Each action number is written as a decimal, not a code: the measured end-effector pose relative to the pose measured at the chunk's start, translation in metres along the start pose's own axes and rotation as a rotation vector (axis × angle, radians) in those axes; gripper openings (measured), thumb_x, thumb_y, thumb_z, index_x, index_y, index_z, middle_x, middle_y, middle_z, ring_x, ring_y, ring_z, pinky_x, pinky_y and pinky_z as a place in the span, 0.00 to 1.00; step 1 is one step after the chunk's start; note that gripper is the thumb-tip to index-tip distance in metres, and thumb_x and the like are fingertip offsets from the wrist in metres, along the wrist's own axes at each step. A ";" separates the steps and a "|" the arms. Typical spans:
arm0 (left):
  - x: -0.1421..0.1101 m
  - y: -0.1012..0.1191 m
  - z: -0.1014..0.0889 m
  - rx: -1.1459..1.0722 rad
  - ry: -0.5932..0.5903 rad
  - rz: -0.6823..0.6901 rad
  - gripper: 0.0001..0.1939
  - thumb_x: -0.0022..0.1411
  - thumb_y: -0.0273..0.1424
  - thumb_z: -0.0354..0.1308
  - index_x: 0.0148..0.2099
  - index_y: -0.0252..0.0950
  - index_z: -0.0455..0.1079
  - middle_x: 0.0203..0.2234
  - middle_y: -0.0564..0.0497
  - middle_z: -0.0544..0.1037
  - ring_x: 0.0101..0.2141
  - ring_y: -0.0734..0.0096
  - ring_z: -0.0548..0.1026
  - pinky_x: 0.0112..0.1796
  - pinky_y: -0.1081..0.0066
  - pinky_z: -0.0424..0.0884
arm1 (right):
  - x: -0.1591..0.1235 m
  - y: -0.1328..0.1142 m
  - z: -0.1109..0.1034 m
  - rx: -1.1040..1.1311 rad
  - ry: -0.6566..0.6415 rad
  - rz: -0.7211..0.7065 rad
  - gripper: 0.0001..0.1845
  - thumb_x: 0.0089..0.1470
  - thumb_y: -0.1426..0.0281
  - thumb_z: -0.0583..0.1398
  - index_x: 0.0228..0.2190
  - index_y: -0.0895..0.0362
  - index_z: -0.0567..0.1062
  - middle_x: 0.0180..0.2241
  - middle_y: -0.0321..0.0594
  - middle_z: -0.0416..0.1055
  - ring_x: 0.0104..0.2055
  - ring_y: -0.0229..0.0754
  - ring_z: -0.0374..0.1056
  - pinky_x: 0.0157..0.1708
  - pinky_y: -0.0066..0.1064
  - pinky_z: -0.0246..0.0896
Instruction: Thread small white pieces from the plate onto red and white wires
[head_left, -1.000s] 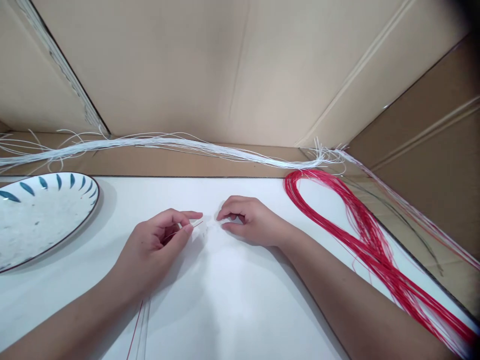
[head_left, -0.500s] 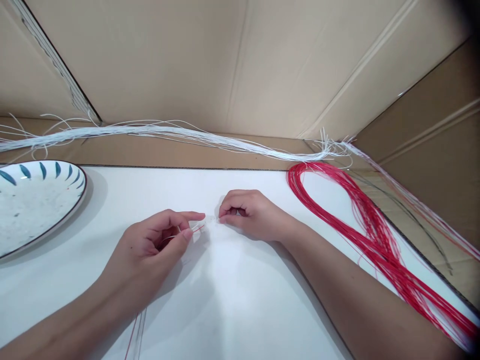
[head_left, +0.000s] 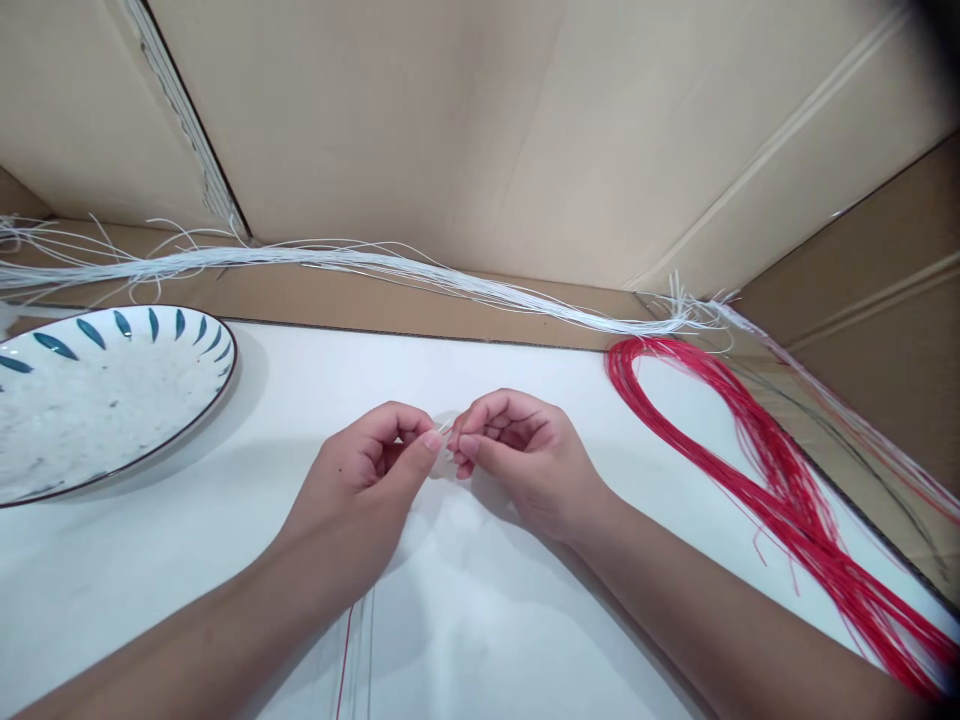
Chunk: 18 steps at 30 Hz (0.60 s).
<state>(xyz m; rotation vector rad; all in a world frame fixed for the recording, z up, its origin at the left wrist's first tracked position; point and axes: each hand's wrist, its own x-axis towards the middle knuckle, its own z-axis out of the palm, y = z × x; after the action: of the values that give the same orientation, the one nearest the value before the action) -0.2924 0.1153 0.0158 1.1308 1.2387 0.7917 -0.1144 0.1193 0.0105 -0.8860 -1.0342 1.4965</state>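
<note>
My left hand [head_left: 367, 480] and my right hand [head_left: 514, 450] meet fingertip to fingertip over the white table [head_left: 480, 620]. Both are pinched shut. The left hand pinches a few thin wires [head_left: 356, 650], one red and the others white, which trail back under my wrist toward me. Between the two sets of fingertips sits a small clear piece [head_left: 445, 455] that the right hand pinches; I cannot make out what it is.
A white plate [head_left: 97, 400] with blue leaf marks lies at the left. A long bundle of white wires [head_left: 420, 275] runs along the back edge. A looped bundle of red wires [head_left: 742, 470] lies at the right. Cardboard walls [head_left: 450, 130] enclose the back and right.
My hands have come together so the fingertips touch. The right hand lifted off the table with the small clear piece. The view shifted left, so the plate sits further right.
</note>
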 end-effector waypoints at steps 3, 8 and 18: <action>-0.002 0.008 0.002 0.016 0.017 0.003 0.14 0.62 0.47 0.64 0.36 0.42 0.75 0.23 0.56 0.70 0.21 0.78 0.58 0.19 0.78 0.53 | 0.002 0.000 -0.004 0.019 0.056 0.047 0.09 0.47 0.70 0.75 0.29 0.57 0.82 0.25 0.35 0.80 0.24 0.33 0.74 0.28 0.24 0.73; -0.007 0.020 0.007 0.045 0.019 0.018 0.13 0.59 0.45 0.65 0.33 0.41 0.76 0.25 0.54 0.73 0.21 0.75 0.61 0.19 0.76 0.55 | 0.002 0.000 -0.006 0.053 0.018 0.081 0.09 0.46 0.70 0.76 0.29 0.57 0.84 0.25 0.35 0.80 0.24 0.33 0.75 0.28 0.24 0.75; -0.002 0.010 0.001 0.080 0.062 0.170 0.13 0.62 0.40 0.64 0.27 0.42 0.75 0.52 0.52 0.79 0.47 0.62 0.77 0.29 0.73 0.69 | 0.000 0.000 -0.011 0.243 -0.120 0.170 0.07 0.55 0.67 0.73 0.33 0.57 0.84 0.30 0.37 0.82 0.30 0.31 0.78 0.34 0.21 0.76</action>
<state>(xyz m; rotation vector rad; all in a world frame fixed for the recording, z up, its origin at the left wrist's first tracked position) -0.2910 0.1160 0.0256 1.2982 1.2464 0.9168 -0.1046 0.1213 0.0071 -0.7327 -0.8560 1.7940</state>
